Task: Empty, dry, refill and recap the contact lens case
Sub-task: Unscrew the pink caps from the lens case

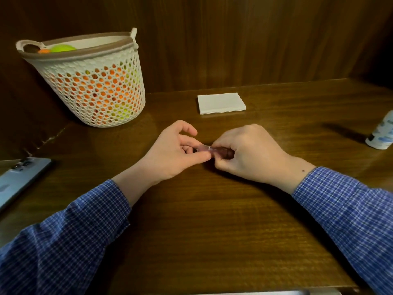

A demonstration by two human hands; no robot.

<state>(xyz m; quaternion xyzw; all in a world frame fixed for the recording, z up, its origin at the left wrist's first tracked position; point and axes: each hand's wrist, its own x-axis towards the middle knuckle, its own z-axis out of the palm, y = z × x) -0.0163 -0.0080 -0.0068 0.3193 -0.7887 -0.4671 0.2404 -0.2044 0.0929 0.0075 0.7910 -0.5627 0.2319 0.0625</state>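
A small pinkish, translucent contact lens case (pixel 207 150) lies low over the wooden table (pixel 212 220), held between both hands. My left hand (pixel 174 152) pinches its left end with thumb and fingers. My right hand (pixel 248 155) curls its fingers round the darker right end, which it mostly hides. A folded white tissue (pixel 221 102) lies behind the hands. At the right edge stands a white bottle with a blue label (pixel 381 133), partly cut off by the frame.
A white mesh basket (pixel 93 81) holding orange and green balls stands at the back left. A grey phone (pixel 19 179) lies at the left edge. Dark wood panels close the back and the left side.
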